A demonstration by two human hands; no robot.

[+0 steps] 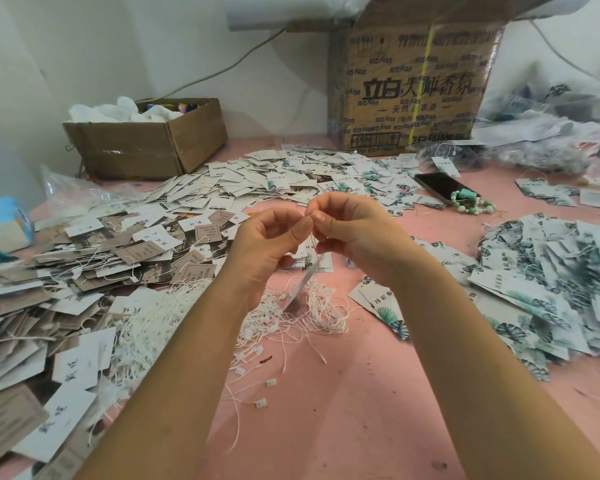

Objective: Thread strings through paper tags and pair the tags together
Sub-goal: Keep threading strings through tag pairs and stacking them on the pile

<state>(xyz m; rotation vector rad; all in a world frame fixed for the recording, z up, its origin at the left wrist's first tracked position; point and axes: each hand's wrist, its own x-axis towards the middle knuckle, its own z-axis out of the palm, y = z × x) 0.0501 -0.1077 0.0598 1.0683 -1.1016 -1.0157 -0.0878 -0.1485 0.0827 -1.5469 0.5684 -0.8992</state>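
Left hand [267, 244] and right hand [354, 233] bare, nails short and plain, forearms [174, 375] bare along their visible length, flanking the string pile [291, 306].

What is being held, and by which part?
The left hand and right hand both pinch the top end of one paper tag, which hangs down between them.
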